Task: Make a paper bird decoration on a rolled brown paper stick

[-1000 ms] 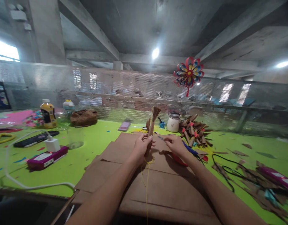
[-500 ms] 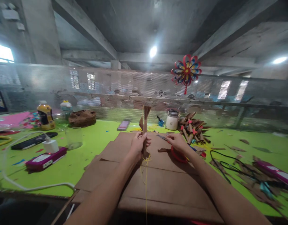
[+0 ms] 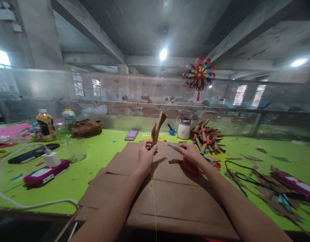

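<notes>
Left hand [image 3: 147, 153] pinches a fringed brown paper roll [image 3: 159, 129] above the brown paper sheets [image 3: 180, 198], and the right hand [image 3: 191, 153] pinches red-handled metal scissors [image 3: 173, 147] over them, which, swung inward, might nick the thin yellow string [image 3: 155, 208].

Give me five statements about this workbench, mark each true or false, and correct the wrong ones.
1. The left hand holds a fringed brown paper piece. True.
2. The right hand holds nothing. False: a gray blade juts from its fingers.
3. The white charger sits on a purple power strip. True.
4. The flower ornament lies flat on the table. False: it is up by the mesh screen, above table level.
5. Yellow string shows over the brown sheets. True.
</notes>
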A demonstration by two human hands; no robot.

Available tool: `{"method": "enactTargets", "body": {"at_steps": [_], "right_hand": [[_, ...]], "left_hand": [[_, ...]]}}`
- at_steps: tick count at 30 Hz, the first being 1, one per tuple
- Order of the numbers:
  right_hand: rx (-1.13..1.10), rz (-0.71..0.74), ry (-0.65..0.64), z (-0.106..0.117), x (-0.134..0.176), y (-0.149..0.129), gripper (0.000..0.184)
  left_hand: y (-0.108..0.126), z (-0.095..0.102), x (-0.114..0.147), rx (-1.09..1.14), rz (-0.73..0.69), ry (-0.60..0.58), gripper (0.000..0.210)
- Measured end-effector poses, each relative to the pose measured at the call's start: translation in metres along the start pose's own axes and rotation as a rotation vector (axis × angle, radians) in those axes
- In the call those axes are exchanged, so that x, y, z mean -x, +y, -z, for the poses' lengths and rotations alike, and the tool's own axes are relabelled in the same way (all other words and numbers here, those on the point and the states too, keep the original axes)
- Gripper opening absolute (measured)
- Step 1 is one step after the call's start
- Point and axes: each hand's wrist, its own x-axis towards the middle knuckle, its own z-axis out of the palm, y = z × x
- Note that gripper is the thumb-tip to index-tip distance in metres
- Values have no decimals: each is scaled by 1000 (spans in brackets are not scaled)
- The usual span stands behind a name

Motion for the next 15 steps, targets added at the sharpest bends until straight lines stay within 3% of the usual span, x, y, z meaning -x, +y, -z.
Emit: {"method": "enactTargets", "body": {"at_steps": [5, 12, 15], "right_hand": [[-53, 28, 30, -2, 3, -10, 24], [-331, 96, 392, 8, 9, -33, 28], [-302, 191, 370, 16, 17, -50, 34]], "left_hand": [[3, 0, 0, -54, -36, 21, 31], [1, 0, 3, -364, -117, -7, 21], [0, -1, 8, -551, -215, -31, 18]]}}
